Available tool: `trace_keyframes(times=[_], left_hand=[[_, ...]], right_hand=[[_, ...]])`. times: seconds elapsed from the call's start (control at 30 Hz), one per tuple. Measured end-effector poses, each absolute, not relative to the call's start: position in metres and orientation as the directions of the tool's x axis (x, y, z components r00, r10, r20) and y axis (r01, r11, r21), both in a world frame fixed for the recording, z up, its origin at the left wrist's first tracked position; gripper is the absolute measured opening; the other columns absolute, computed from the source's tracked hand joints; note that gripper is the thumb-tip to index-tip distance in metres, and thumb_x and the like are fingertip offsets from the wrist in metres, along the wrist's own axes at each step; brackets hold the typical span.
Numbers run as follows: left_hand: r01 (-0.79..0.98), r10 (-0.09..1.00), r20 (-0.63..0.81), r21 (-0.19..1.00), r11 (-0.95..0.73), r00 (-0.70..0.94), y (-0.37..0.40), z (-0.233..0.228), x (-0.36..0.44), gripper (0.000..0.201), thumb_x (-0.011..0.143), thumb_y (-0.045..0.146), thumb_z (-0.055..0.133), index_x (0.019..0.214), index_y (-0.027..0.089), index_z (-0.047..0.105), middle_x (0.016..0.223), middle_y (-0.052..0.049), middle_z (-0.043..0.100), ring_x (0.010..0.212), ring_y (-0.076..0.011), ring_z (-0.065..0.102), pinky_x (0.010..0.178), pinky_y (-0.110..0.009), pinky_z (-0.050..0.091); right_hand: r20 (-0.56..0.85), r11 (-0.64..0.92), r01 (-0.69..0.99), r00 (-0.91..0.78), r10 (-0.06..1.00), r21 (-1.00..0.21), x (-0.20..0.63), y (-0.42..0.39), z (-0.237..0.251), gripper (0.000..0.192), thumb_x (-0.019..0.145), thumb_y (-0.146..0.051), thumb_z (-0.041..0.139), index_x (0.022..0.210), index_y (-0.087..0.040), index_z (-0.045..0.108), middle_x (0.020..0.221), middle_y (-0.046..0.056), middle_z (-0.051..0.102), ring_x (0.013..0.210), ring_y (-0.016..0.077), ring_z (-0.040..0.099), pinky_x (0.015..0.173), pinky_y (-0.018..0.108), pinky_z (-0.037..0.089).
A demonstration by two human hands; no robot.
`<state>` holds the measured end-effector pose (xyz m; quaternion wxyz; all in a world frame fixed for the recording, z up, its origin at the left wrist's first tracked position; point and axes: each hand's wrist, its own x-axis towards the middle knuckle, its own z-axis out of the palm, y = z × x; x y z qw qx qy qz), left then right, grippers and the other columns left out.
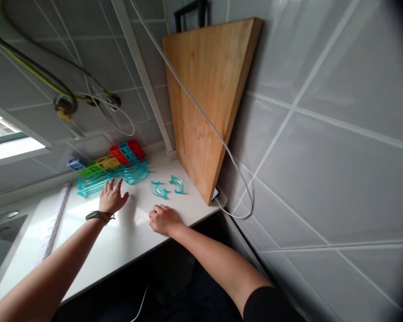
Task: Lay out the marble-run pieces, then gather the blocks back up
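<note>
My left hand (pixel 112 197) reaches over the white countertop (pixel 121 250), its fingers spread and no object in it. Just beyond its fingertips lie straight clear teal plastic track pieces (pixel 93 185). Beside them is a stack of curved teal pieces (pixel 136 173). My right hand (pixel 164 219) rests on the counter near the front edge with its fingers curled in; whether anything is inside them is hidden. Two small U-shaped teal tube pieces lie just past it, a left one (pixel 159 190) and a right one (pixel 177 184).
Red, blue, yellow and green plastic blocks (pixel 119 154) line the back wall. A thick wooden cutting board (pixel 201 103) leans in the corner, crossed by a white cable (pixel 201 109). A pale strip (pixel 55 219) lies at left, near the sink (pixel 3 232).
</note>
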<state>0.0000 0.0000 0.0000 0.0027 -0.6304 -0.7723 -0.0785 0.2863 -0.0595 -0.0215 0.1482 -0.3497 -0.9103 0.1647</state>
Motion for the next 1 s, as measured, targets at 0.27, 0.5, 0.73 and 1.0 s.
trace_keyframes(times=[0.27, 0.5, 0.73, 1.0], left_hand=[[0.948, 0.955, 0.008, 0.124, 0.294, -0.297, 0.016, -0.014, -0.01, 0.049, 0.1, 0.042, 0.064, 0.143, 0.019, 0.057, 0.152, -0.014, 0.053, 0.136, -0.0341, 0.054, 0.112, -0.06, 0.045], [0.962, 0.968, 0.1, 0.172, 0.212, -0.231, 0.032, -0.002, -0.019, 0.046, 0.1, 0.037, 0.066, 0.142, 0.019, 0.057, 0.146, -0.013, 0.057, 0.125, -0.0305, 0.061, 0.103, -0.054, 0.054], [0.963, 0.994, 0.086, 0.268, 0.036, -0.061, 0.046, 0.007, 0.001, 0.041, 0.098, 0.037, 0.068, 0.134, 0.018, 0.062, 0.146, -0.013, 0.058, 0.129, -0.0311, 0.059, 0.107, -0.056, 0.05], [0.847, 0.979, 0.102, 0.523, 0.098, -0.176, 0.014, 0.022, 0.015, 0.032, 0.099, 0.036, 0.067, 0.123, 0.016, 0.066, 0.127, -0.01, 0.067, 0.112, -0.0255, 0.067, 0.097, -0.048, 0.056]], right_hand=[[0.145, 0.685, 0.598, -0.7, 0.699, -0.416, 0.286, -0.062, -0.021, 0.02, 0.101, -0.033, 0.066, 0.112, -0.016, 0.069, 0.12, 0.008, 0.07, 0.11, 0.0234, 0.067, 0.095, 0.045, 0.057], [0.152, 0.665, 0.608, -0.678, 0.719, -0.434, 0.278, -0.061, -0.024, 0.02, 0.102, -0.033, 0.065, 0.113, -0.017, 0.068, 0.118, 0.007, 0.07, 0.107, 0.0226, 0.068, 0.093, 0.044, 0.058], [0.158, 0.652, 0.614, -0.663, 0.732, -0.445, 0.277, -0.06, -0.022, 0.02, 0.102, -0.034, 0.065, 0.112, -0.016, 0.069, 0.116, 0.007, 0.07, 0.106, 0.0224, 0.068, 0.093, 0.043, 0.058], [0.169, 0.612, 0.577, -0.638, 0.751, -0.541, 0.277, -0.06, -0.025, 0.022, 0.101, -0.036, 0.066, 0.112, -0.016, 0.069, 0.117, 0.007, 0.07, 0.107, 0.0228, 0.069, 0.094, 0.045, 0.058]])
